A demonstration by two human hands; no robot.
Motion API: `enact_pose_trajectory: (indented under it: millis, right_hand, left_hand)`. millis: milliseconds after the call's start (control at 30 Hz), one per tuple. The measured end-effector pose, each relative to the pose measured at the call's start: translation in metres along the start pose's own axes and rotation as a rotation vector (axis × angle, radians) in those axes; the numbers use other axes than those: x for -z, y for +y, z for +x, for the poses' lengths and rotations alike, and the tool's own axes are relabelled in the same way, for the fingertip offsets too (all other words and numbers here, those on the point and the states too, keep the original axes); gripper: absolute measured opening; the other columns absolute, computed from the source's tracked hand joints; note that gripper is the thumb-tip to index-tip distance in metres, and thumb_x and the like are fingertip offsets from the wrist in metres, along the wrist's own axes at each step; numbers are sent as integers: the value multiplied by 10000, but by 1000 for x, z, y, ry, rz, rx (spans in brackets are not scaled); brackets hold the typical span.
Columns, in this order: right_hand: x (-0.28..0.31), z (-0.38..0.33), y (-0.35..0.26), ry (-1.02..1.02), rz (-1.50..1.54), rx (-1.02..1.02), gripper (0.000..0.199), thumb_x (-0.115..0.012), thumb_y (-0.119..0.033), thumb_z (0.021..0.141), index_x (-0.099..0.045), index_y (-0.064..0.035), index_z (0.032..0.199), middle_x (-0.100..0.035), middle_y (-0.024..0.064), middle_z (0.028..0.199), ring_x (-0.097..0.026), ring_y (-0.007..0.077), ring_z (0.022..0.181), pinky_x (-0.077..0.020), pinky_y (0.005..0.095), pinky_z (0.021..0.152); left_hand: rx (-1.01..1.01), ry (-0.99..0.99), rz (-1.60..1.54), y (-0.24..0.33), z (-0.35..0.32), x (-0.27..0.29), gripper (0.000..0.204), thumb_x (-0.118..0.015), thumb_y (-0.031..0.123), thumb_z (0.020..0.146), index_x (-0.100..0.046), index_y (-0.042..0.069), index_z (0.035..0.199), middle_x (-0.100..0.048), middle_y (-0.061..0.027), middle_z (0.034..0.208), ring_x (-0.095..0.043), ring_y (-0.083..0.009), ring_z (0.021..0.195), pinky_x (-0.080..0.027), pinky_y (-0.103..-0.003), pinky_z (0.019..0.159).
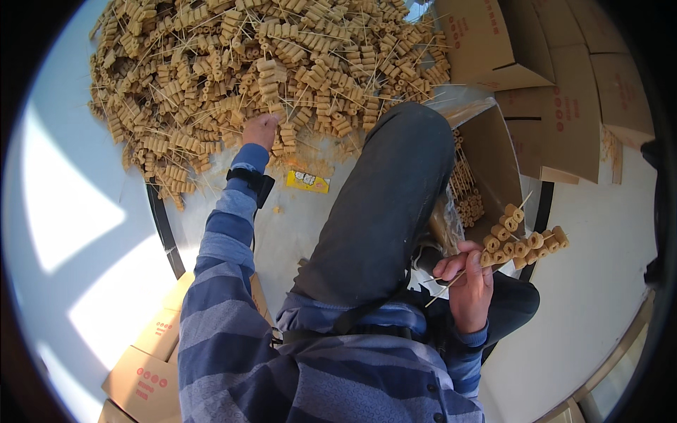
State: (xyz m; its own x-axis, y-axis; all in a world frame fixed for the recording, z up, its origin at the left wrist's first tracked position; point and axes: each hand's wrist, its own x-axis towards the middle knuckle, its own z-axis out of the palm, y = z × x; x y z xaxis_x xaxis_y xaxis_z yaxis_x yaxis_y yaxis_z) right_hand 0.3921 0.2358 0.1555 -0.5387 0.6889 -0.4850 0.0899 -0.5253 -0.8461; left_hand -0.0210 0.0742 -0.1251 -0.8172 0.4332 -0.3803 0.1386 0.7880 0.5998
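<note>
A big pile of skewers (211, 63), tan hollow rolls threaded on thin sticks, covers the far side. My left hand (261, 131) is at the pile's near edge, fingers closed around the stick end of one skewer (271, 81) that points away from me. Lower right, my right hand (471, 285) pinches the sticks of a few skewers (520, 243); their rolls fan out to the right and the bare stick ends poke out to the left. Just beyond that hand stands an open cardboard box (497, 151) with a plastic liner and skewers packed inside.
Cardboard boxes (564, 120) are stacked at the far right, and more cartons (144, 377) stand at lower left. A yellow packet (308, 181) lies near the pile among crumbs. My bent knee (405, 162) rises between the pile and the open box.
</note>
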Motion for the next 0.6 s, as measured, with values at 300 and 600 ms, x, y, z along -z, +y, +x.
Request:
enact_pose_trajectory:
  millis: [300,600]
  right_hand:
    - [16,8,9,55,-40,-57,323,-410,-251,1087,-561,5,1213,-624,95,728,-647,246,790,-499,380,822]
    - [19,13,9,42,-86,-116,348,-396,-272,1092,-545,12,1226,-633,90,741,-654,239,797,-501,351,799]
  left_hand:
    - [-167,92,427,50,50,-56,347,-597,332,969,-627,4,1078,-680,-217,1042,-662,-393,978,-539,-487,844]
    - [-114,-100,525,34,75,-74,356,-575,336,979,-630,2,1090,-685,-246,1081,-648,-422,1011,-530,-507,853]
